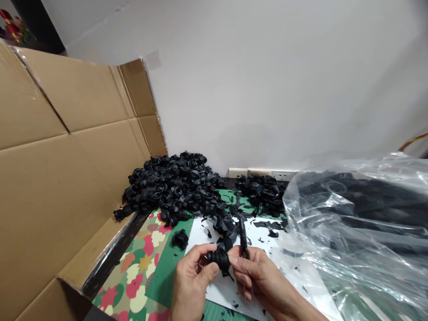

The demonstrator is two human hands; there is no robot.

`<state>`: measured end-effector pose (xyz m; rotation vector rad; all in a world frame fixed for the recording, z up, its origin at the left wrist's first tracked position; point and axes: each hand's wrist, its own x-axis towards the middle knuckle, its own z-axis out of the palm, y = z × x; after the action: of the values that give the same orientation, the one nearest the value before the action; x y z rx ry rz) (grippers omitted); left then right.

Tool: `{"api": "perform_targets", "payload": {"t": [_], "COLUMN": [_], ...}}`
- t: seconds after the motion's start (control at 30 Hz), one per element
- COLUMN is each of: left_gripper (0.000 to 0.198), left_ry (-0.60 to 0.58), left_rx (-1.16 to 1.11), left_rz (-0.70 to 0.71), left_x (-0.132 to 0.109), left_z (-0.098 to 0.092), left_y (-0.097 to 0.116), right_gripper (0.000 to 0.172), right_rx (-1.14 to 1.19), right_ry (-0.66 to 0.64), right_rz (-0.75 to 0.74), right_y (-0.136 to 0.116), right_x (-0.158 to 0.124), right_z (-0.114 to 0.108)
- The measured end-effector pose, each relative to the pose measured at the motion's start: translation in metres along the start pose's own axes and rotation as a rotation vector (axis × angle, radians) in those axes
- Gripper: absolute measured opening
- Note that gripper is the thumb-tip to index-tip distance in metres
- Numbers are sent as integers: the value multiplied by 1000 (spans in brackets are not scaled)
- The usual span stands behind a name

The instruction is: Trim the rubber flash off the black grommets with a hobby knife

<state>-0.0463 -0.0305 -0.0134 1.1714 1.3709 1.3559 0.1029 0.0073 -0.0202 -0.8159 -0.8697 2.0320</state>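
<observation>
My left hand point(194, 278) pinches a black ribbed rubber piece point(218, 257), like a small bellows, between thumb and fingers. My right hand point(249, 272) meets it from the other side, its thumb and fingertip closed at the right end of the piece. A slim dark tool point(243, 236) points up and away from the right hand's fingers; its exact kind is unclear. Thin black scraps hang below the rubber piece. Just beyond lie more black ribbed pieces point(225, 225), and a single one point(180, 239) sits to the left.
A large heap of black ribbed pieces point(177, 183) stands against a cardboard sheet point(67, 178). Black scraps point(262, 191) pile by the wall socket strip point(284, 175). At right, a clear plastic bag point(354, 232) holds dark items. White paper point(284, 267), green and patterned sheets point(140, 267) cover the table.
</observation>
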Motion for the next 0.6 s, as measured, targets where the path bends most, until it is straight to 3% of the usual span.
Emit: {"api": "perform_targets", "payload": {"t": [0.23,0.4,0.6], "left_gripper": [13,10,8], "left_ry": [36,52,80], "left_rx": [148,235,284], "left_rz": [133,162,152], "left_x": [-1,-1,-3], "left_z": [3,1,-5], "left_y": [5,9,9], "right_gripper": [41,41,38], "right_rx": [-100,-363,-143], "right_ry": [-10,100,259], "right_rz": [-25,-226,-427], "right_y": [3,0,-15], "right_x": [0,-3,-14], "right_z": [-2,-4,-1]}}
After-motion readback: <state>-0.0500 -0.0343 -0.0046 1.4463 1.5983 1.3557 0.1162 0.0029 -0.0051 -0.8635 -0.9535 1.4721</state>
